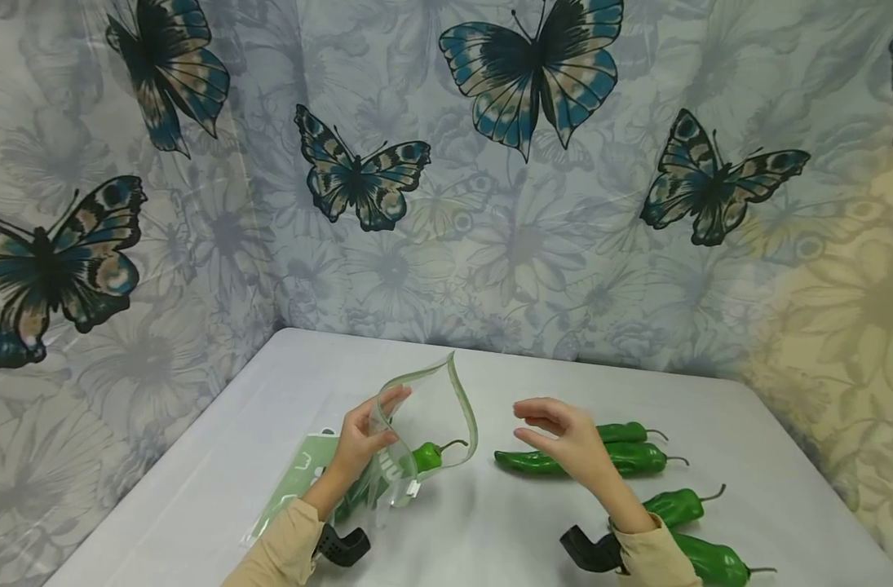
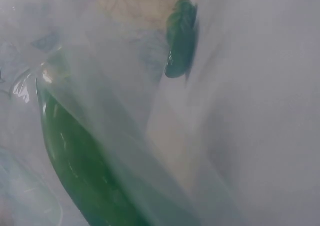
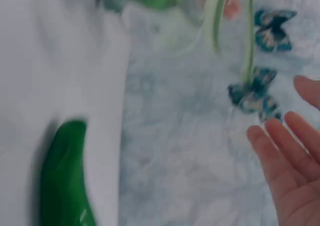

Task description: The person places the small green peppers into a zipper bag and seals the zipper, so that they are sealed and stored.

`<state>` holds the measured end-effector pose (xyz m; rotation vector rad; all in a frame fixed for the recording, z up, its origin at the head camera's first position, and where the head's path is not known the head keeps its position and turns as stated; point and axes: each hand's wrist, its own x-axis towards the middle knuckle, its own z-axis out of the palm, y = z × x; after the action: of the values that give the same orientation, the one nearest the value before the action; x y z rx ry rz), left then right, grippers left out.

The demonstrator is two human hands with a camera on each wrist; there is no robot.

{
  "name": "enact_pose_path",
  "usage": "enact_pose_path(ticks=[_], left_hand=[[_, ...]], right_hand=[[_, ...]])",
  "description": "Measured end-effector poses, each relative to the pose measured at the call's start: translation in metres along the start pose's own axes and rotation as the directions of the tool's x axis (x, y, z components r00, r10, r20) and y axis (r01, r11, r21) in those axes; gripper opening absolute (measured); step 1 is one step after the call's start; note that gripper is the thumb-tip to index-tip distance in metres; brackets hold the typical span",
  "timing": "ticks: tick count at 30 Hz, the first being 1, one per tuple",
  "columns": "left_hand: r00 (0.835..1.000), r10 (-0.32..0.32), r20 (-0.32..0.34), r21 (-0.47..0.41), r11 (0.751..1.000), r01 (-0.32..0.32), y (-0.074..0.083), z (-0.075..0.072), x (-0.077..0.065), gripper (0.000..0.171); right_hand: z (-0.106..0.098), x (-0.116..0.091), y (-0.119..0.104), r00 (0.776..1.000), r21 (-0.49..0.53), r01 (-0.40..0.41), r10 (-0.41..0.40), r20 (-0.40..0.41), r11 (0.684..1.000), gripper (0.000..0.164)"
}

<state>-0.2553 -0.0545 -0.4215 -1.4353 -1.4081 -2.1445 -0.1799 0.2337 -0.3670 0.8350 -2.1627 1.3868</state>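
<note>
At the white tabletop [image 1: 483, 534], I observe the left hand [image 1: 364, 436] grasping a clear bag [image 1: 391, 468] with a green pepper [image 1: 427, 456] inside; the right hand [image 1: 561, 434] is released, fingers parted, near four loose peppers [image 1: 640, 459].

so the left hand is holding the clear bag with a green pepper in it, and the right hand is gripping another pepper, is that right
Not quite: the right hand isn't gripping a pepper. The right wrist view shows it empty, with nothing between fingers and thumb. The left hand is holding the clear bag with a green pepper in it.
</note>
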Motion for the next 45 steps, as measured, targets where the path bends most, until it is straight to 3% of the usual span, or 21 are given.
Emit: enact_pose_path(ticks=[4, 8, 13, 18, 23, 31, 36, 41, 45], left_hand=[[1.0, -0.001, 0.004, 0.001, 1.0, 0.001, -0.002, -0.001, -0.001, 0.061], [1.0, -0.01, -0.003, 0.016, 1.0, 0.01, -0.001, -0.005, -0.004, 0.063], [1.0, -0.024, 0.002, 0.02, 1.0, 0.024, -0.001, -0.006, -0.007, 0.062], [1.0, -0.011, -0.01, 0.013, 1.0, 0.011, -0.002, -0.004, -0.003, 0.059], [1.0, 0.023, 0.008, 0.013, 1.0, -0.023, -0.004, -0.001, 0.001, 0.059], [1.0, -0.007, 0.004, 0.028, 1.0, 0.006, -0.005, -0.002, 0.0, 0.063], [1.0, 0.019, 0.021, 0.076, 0.997, -0.02, -0.003, -0.001, -0.002, 0.067], [1.0, 0.021, 0.02, 0.105, 0.994, -0.023, -0.001, 0.0, -0.001, 0.07], [1.0, -0.009, -0.009, 0.103, 0.995, 0.01, -0.001, 0.0, -0.003, 0.07]], right_hand=[[-0.028, -0.019, 0.023, 0.999, -0.014, -0.002, 0.002, -0.036, 1.0, 0.033], [-0.044, -0.035, 0.044, 0.996, -0.058, -0.078, 0.076, -0.039, 0.995, 0.033], [-0.053, -0.048, 0.062, 0.982, -0.124, -0.188, 0.189, -0.003, 0.974, 0.038], [-0.056, -0.056, 0.07, 0.97, -0.162, -0.235, 0.242, 0.03, 0.959, 0.046], [-0.059, -0.063, 0.073, 0.942, -0.286, -0.297, 0.328, 0.068, 0.911, 0.059], [-0.064, -0.065, 0.075, 0.916, -0.41, -0.302, 0.382, 0.127, 0.861, 0.059], [-0.065, -0.065, 0.076, 0.892, -0.469, -0.286, 0.411, 0.188, 0.836, 0.048], [-0.064, -0.065, 0.075, 0.903, -0.483, -0.264, 0.39, 0.182, 0.835, 0.041], [-0.062, -0.065, 0.07, 0.908, -0.499, -0.236, 0.372, 0.193, 0.834, 0.042]])
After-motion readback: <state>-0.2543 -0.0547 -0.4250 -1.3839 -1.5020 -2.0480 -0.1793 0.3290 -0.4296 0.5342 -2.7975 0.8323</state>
